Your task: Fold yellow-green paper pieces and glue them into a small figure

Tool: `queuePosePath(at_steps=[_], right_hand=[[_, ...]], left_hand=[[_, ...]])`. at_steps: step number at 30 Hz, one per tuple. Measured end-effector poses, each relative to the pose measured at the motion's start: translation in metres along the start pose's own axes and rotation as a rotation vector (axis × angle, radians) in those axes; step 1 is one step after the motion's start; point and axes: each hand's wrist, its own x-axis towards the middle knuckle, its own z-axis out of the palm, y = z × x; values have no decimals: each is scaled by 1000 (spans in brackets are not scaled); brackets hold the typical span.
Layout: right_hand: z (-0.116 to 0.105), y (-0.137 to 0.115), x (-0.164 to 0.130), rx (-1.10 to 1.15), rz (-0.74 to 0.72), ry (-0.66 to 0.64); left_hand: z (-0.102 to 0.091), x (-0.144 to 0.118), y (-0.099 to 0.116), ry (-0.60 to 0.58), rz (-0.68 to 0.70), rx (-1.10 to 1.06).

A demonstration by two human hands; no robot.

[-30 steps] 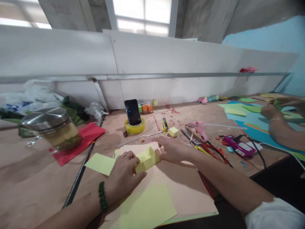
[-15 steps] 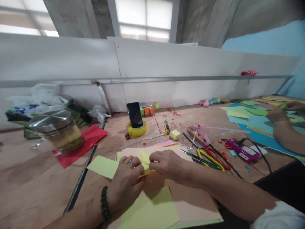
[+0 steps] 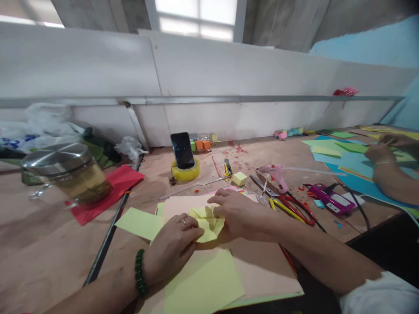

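A small piece of folded yellow paper (image 3: 207,224) with crease lines lies between my hands on a pink-beige paper stack (image 3: 262,266). My left hand (image 3: 175,244), with a ring and a green bead bracelet, grips the folded paper's left edge between thumb and fingers. My right hand (image 3: 237,213) holds its right side, with fingers bent over the upper edge and the thumb hidden. Nearer to me is a flat light-yellow sheet (image 3: 203,279). A further yellow-green strip of paper (image 3: 139,223) sticks out beyond my left hand.
At left a lidded glass mug (image 3: 70,174) stands on red paper (image 3: 126,181). Ahead, a phone (image 3: 182,149) leans on a yellow tape roll (image 3: 186,172). Scissors (image 3: 262,185), a pink glue gun (image 3: 276,176) and a purple power strip (image 3: 330,198) lie rightward. Another person's hand (image 3: 381,152) works far right.
The folded paper has been spread flatter, showing its creases. My right hand has shifted slightly right, its fingers less tightly bunched. The view has tilted slightly down.
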Motion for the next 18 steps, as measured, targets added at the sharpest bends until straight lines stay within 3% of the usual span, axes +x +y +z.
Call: queuePosePath(at_steps=[4, 10, 15, 18], right_hand=[[-8, -8, -2, -156, 15, -27], [-11, -9, 1, -80, -32, -164], [-9, -8, 0, 179, 87, -86], [-9, -7, 0, 350, 235, -100]], left_hand=[[2, -2, 0, -1, 21, 22], [2, -3, 0, -8, 29, 107], [0, 1, -2, 17, -149, 8], [-3, 5, -2, -3, -319, 24]])
